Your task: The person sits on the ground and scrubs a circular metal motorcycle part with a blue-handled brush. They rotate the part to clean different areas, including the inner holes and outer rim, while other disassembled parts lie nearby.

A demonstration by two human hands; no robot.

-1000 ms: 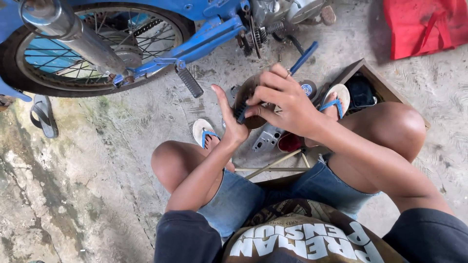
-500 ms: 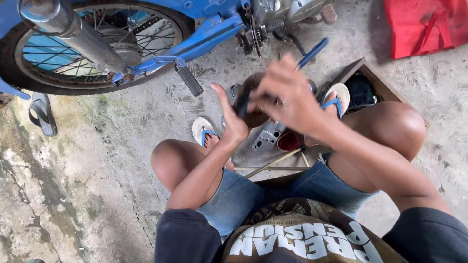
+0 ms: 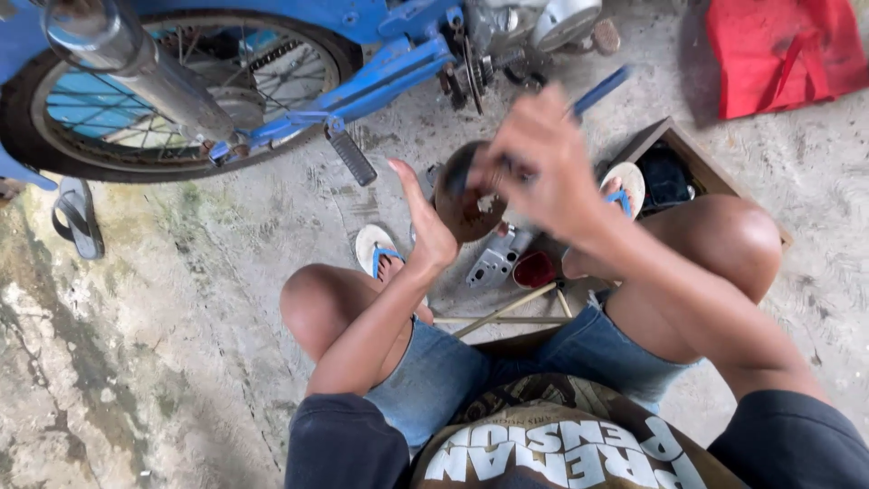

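Above the person's knees, the left hand (image 3: 427,231) cupped a round brown metal part (image 3: 466,201) from below while the blurred right hand (image 3: 541,163), fingers closed on a blue-handled brush (image 3: 597,92), pressed against it, the blue motorbike (image 3: 362,63) beyond.

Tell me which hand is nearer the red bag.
Right. The right hand, blurred, grips a blue-handled brush against the round part, on the bag's side. The left hand holds that part from the far side, farther from the bag.
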